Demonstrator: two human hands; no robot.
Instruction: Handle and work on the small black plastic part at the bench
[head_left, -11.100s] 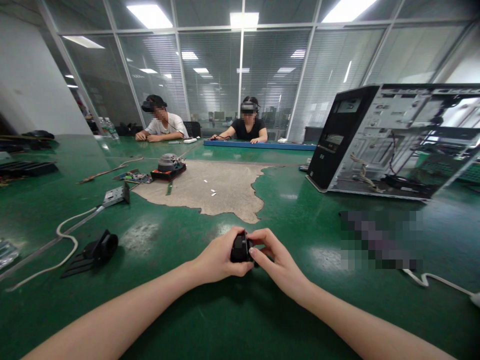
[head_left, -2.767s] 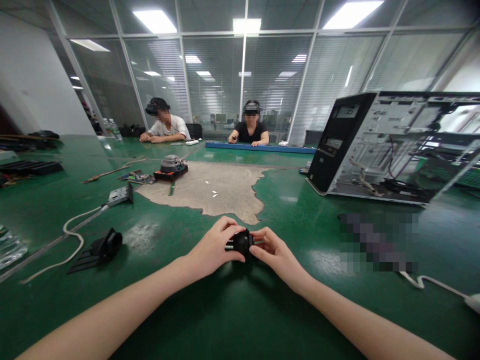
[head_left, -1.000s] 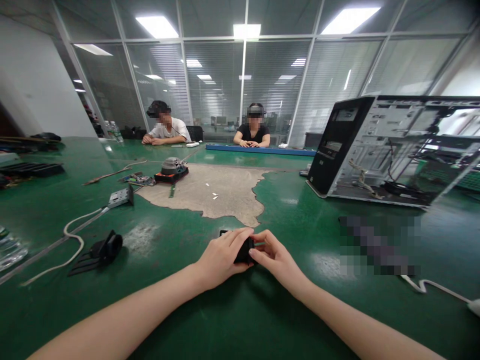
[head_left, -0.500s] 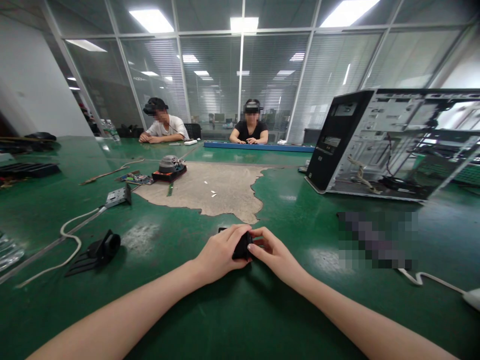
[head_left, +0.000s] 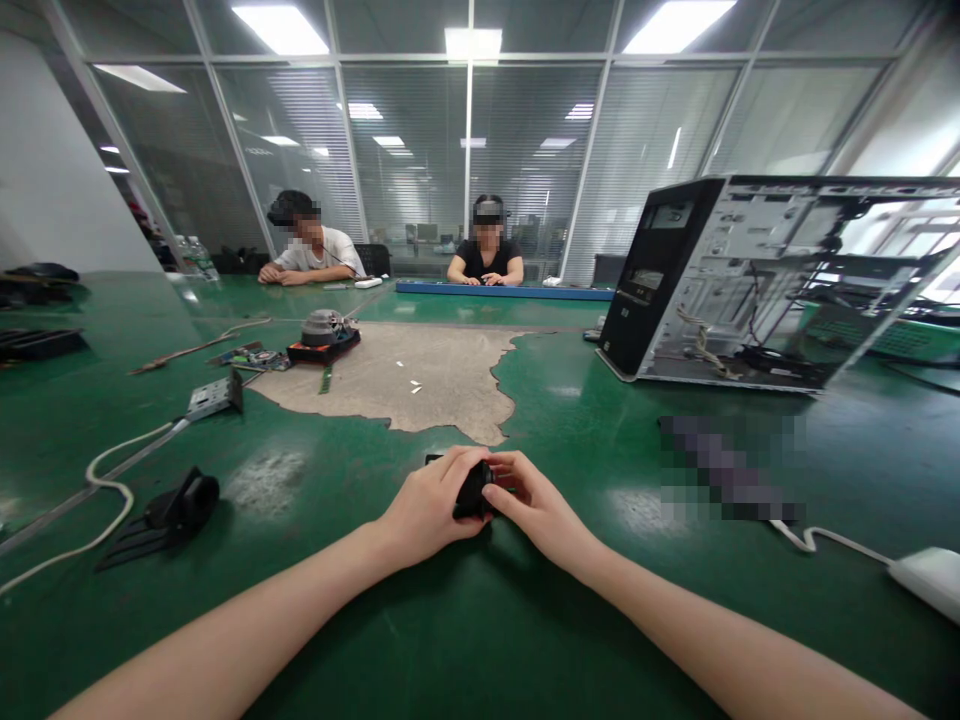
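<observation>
Between my two hands is a small black plastic-looking part [head_left: 472,492], close above or on the green table; fingers cover most of it, so its exact kind does not show. My left hand [head_left: 435,500] wraps over its left side and top. From the right, my right hand [head_left: 529,495] grips its edge with thumb and bent fingers. A dark corner sticks out behind the left fingers. To the left lies another black part with a round collar and flat prongs [head_left: 169,510].
An opened computer case [head_left: 675,290] stands at the right, near a blurred-out purple strip [head_left: 724,470] and a white cord. Left are a metal bracket [head_left: 214,395], a cable [head_left: 112,480], a circuit board [head_left: 251,356] and a heatsink-like part [head_left: 324,335]. Two people sit across the table.
The whole view has shifted slightly, so things appear further left. Both hands keep their hold on the black part, with almost no change in finger position.
</observation>
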